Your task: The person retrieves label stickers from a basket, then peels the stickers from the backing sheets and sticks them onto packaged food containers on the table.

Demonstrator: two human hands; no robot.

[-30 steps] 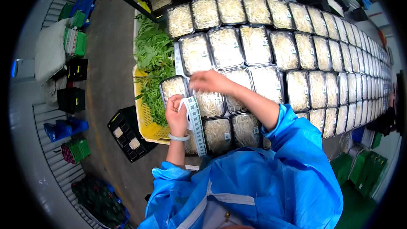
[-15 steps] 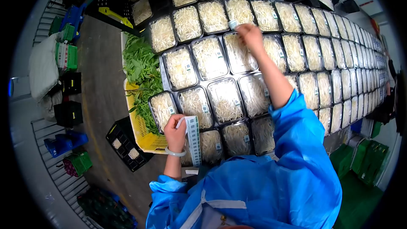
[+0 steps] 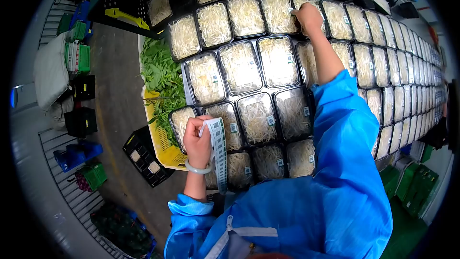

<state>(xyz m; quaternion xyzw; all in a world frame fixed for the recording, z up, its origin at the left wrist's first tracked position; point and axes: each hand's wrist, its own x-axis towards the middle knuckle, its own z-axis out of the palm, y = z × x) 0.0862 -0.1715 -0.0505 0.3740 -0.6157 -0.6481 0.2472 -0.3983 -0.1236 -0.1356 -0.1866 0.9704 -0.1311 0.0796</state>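
My left hand [image 3: 196, 141] is closed around a strip of printed labels [image 3: 219, 151], which hangs down beside the wrist. Under and beside that hand lie black trays of bean sprouts [image 3: 181, 123]. In the back row, my right hand [image 3: 310, 18] has its fingers pinched at the right edge of another film-covered tray of bean sprouts [image 3: 277, 13]. A small pale label [image 3: 292, 11] shows at the fingertips, mostly hidden by them. Trays in the nearer rows, such as the sprout tray [image 3: 278, 62], carry labels on their right sides.
Rows of sprout trays [image 3: 364, 64] stretch far to the right. On the left stands a yellow basket [image 3: 165, 151] of leafy greens [image 3: 163, 67]. A dark crate [image 3: 127, 7] rises at the back left, and a black crate [image 3: 146, 156] sits on the floor.
My right hand has moved right and back with the label, from the tray's lower left corner to its right edge. My left hand still holds the label strip, slightly higher.
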